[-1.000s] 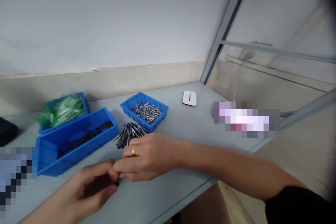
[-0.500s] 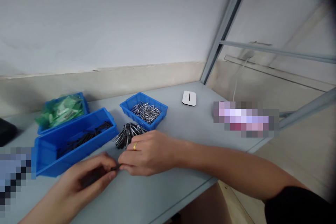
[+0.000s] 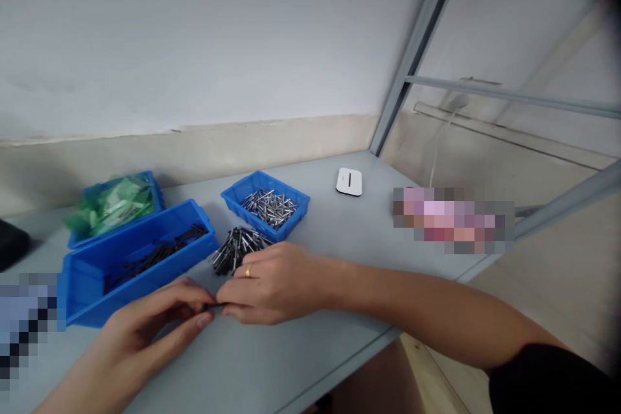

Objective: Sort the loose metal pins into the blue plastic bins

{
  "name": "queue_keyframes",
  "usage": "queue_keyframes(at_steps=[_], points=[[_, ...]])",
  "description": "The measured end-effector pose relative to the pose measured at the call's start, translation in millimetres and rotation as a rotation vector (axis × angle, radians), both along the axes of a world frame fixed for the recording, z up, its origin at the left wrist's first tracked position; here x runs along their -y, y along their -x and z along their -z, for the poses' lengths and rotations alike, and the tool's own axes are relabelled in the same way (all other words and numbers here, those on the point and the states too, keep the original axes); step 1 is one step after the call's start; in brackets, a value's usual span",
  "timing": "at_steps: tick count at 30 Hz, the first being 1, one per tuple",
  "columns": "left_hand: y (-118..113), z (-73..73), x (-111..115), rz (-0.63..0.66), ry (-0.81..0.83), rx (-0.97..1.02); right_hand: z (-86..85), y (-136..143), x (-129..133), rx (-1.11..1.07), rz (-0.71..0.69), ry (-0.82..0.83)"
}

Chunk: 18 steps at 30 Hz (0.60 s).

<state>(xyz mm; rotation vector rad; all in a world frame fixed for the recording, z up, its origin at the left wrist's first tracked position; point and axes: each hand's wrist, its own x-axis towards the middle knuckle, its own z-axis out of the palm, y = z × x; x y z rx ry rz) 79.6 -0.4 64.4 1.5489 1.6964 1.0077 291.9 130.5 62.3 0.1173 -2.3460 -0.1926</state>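
Between my two hands is a thin dark rod-like piece (image 3: 213, 306), with only a short stretch of it showing. My left hand (image 3: 160, 330) pinches its left end between thumb and fingertips. At its right end the fingers of my right hand (image 3: 272, 284), which wears a gold ring, are closed on it. Just behind my right hand lies a pile of black-and-silver rods (image 3: 235, 249), partly covered by the fingers. Beyond my left hand stands a long blue bin (image 3: 140, 291) with dark slim pieces (image 3: 165, 252) inside.
A smaller blue bin (image 3: 291, 226) holds many silver pins (image 3: 269, 207). Green plastic bags (image 3: 116, 204) fill another blue bin at the back left. A white square device (image 3: 349, 182) lies on the grey table (image 3: 310, 369). Metal frame posts (image 3: 417, 45) rise at the right.
My left hand has shifted slightly, and a bit more of the dark piece shows between the hands. My right hand is almost where it was.
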Motion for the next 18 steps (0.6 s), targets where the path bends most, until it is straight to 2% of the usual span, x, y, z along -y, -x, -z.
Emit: queue_keyframes(at_steps=[4,10,15,18], points=[[-1.3,-2.8,0.6,0.021,-0.002,0.032,-0.5,0.4,-0.1,-0.001,-0.021,-0.014],[-5.3,-9.2,1.2,-0.028,0.026,0.106,-1.9,-0.7,-1.7,-0.048,-0.018,-0.009],[-2.1,-5.5,1.7,0.007,0.042,0.025,2.9,0.0,-1.5,-0.099,-0.032,0.005],[0.6,-2.6,2.5,0.046,0.048,-0.04,4.9,-0.8,-1.2,-0.006,-0.03,0.019]])
